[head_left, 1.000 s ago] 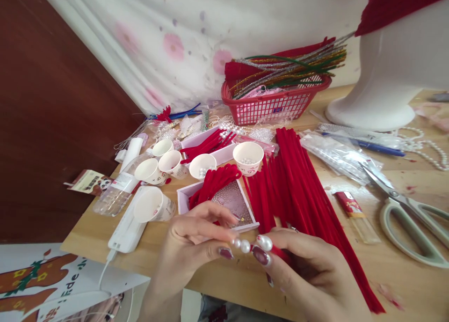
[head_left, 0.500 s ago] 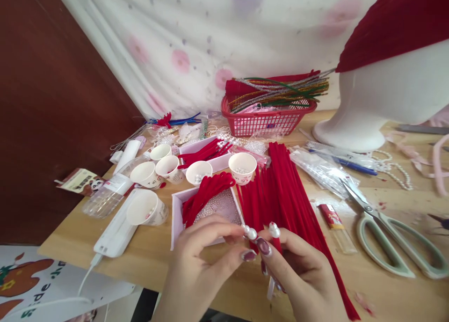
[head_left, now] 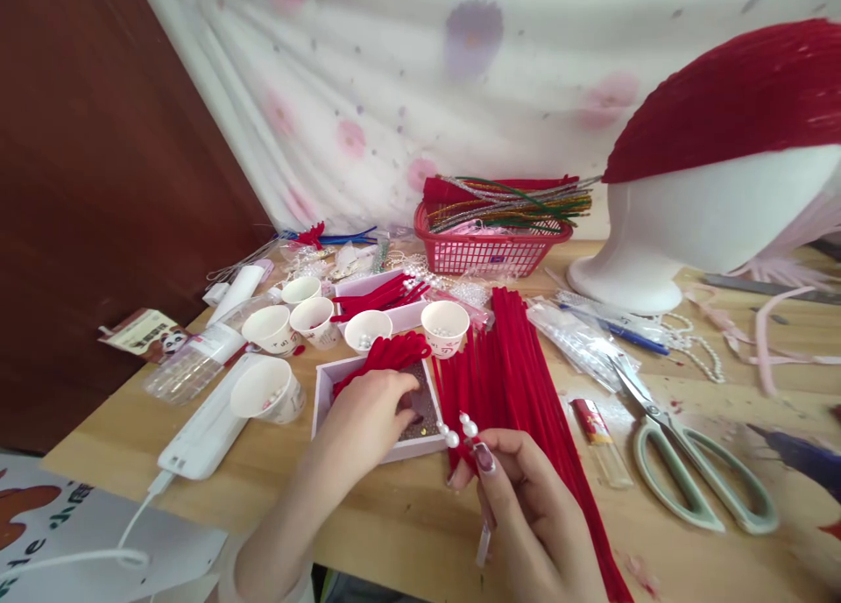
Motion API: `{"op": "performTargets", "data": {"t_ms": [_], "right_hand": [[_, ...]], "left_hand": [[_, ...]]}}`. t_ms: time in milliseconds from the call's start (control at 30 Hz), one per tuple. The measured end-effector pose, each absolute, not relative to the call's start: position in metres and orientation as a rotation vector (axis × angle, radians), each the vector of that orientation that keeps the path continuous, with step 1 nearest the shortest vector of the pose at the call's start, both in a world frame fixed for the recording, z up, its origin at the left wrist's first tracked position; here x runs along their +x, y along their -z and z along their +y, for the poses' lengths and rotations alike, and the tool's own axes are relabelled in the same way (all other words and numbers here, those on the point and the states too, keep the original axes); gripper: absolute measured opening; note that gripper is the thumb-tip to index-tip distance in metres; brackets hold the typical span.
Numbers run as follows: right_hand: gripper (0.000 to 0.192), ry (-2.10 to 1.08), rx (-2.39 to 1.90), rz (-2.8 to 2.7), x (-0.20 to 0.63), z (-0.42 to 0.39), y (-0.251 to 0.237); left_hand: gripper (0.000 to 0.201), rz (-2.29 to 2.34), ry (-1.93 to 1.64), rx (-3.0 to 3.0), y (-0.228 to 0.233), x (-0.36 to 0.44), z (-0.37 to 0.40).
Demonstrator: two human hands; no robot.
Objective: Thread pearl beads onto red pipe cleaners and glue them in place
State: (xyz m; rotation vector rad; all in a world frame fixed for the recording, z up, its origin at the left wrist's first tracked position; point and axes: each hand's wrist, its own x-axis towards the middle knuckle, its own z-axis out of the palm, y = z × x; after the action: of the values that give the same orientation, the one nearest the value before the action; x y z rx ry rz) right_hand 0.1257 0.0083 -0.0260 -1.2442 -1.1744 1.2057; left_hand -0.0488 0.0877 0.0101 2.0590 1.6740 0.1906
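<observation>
My left hand (head_left: 374,415) reaches down over the near white box (head_left: 413,450), fingers bent and drawn together low among the small beads; whatever lies between the fingertips is hidden. Red velvety chenille-stem loops (head_left: 387,355) fill the box's far left part, beside that hand. In front of the box, my right hand (head_left: 526,498) pinches a red chenille piece (head_left: 468,452) between thumb and fingers. White pearl beads (head_left: 469,425) sit on its two upward ends. A narrow, pale, clear strip (head_left: 484,542) hangs below the same hand.
Several paper cups (head_left: 268,388) with beads stand left and behind. Long red chenille stems (head_left: 526,393) lie right of the box. Further right are a lighter (head_left: 601,441), scissors (head_left: 689,463) and a white mannequin head (head_left: 710,226). A red basket (head_left: 492,254) stands at the back.
My left hand has let go of the beaded red piece and moved left, down into the box. The right hand keeps the piece, its two beaded ends now closer together. The view has shifted slightly.
</observation>
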Motion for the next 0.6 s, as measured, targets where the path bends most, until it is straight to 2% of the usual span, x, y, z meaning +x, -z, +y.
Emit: {"op": "performTargets", "data": {"t_ms": [300, 600], "right_hand": [[0.028, -1.302, -1.227, -1.016, 0.126, 0.003, 0.024], [0.029, -1.258, -1.241, -1.052, 0.126, 0.005, 0.015]], "left_hand": [[0.019, 1.635, -0.117, 2.075, 0.000, -0.047, 0.100], [0.013, 1.690, -0.448, 1.843, -0.019, -0.056, 0.076]]}}
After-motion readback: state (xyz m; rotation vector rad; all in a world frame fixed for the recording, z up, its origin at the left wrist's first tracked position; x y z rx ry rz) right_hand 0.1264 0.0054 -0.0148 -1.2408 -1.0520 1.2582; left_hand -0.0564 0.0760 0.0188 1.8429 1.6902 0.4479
